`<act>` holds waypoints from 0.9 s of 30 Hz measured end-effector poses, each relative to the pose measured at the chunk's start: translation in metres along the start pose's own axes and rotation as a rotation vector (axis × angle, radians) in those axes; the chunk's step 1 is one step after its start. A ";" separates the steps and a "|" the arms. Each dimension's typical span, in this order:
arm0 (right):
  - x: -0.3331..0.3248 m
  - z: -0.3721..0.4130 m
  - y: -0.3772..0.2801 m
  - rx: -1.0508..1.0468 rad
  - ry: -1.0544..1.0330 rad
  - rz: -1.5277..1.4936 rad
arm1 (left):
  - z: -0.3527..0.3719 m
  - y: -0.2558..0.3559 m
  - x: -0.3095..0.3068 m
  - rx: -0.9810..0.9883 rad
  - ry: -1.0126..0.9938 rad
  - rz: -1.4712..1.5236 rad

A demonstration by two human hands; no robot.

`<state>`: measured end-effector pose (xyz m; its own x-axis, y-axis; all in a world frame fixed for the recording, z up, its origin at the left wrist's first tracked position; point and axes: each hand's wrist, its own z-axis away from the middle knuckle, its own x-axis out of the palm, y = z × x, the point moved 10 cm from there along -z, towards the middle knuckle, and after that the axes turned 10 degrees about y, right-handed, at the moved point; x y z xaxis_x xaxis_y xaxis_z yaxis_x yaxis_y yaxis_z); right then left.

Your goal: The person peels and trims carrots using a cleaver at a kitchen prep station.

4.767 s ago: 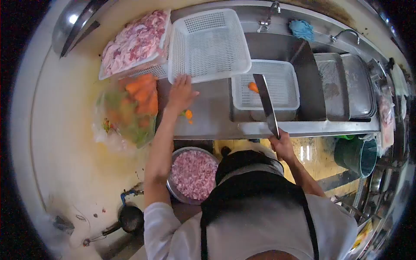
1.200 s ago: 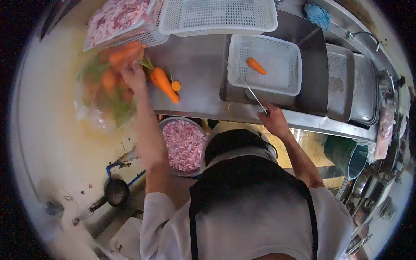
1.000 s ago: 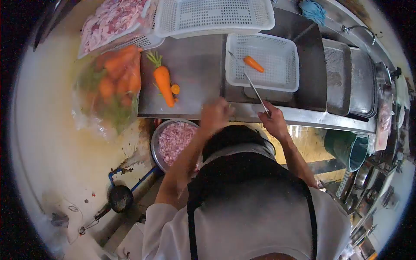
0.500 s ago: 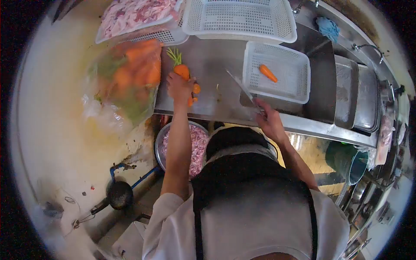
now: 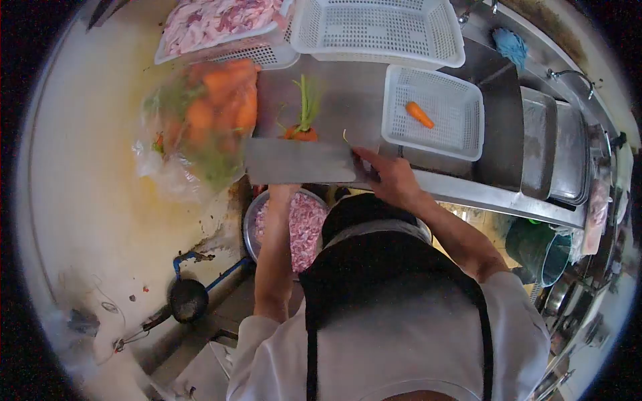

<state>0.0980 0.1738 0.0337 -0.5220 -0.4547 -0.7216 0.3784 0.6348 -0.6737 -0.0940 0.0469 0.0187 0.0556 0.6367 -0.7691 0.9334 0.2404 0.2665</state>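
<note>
A wide cleaver point(image 5: 301, 161) lies broadside to view over the steel counter, with my right hand point(image 5: 393, 177) closed on its handle end. Beyond the blade's far edge shows the orange top of a carrot point(image 5: 301, 134) with green stems; the blade hides the rest. The same blade covers the fingers of my left hand point(image 5: 285, 190), of which only the part near the wrist shows, so its grip cannot be seen. One peeled-looking carrot point(image 5: 420, 115) rests in a small white perforated basket point(image 5: 394, 127) to the right.
At left is a clear bag of carrots point(image 5: 207, 120). Behind stand a basket of raw meat point(image 5: 221, 23) and a large white basket point(image 5: 378, 30). A metal bowl of meat point(image 5: 307, 230) sits below the counter's front edge. A sink point(image 5: 500, 127) is at right.
My right hand has brought the cleaver left, from beside the small basket to over my left hand and the carrot. The carrot's green stems now stand farther right.
</note>
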 end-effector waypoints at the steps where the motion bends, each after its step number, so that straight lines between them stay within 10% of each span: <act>1: -0.002 -0.004 -0.010 0.000 -0.034 -0.032 | 0.002 0.008 -0.005 -0.027 -0.010 0.068; 6: 0.001 -0.012 -0.023 -0.057 -0.022 -0.058 | -0.021 0.031 -0.020 -0.260 -0.106 0.233; 8: 0.004 -0.012 -0.028 -0.134 -0.029 -0.016 | -0.012 0.022 -0.004 -0.630 -0.526 0.143; 21: 0.036 -0.032 0.002 -0.074 -0.196 0.172 | 0.022 -0.001 -0.025 -0.530 -0.323 0.104; 23: 0.025 -0.035 0.017 -0.243 -0.082 0.050 | -0.008 0.020 -0.061 -0.567 -0.181 0.511; 27: 0.021 -0.042 0.070 0.082 -0.298 0.190 | -0.013 0.009 -0.061 -0.658 -0.155 0.691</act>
<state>0.0811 0.2346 -0.0218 -0.1948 -0.5033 -0.8419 0.5136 0.6789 -0.5247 -0.0935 0.0201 0.0756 0.6084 0.6990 -0.3760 0.2940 0.2416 0.9248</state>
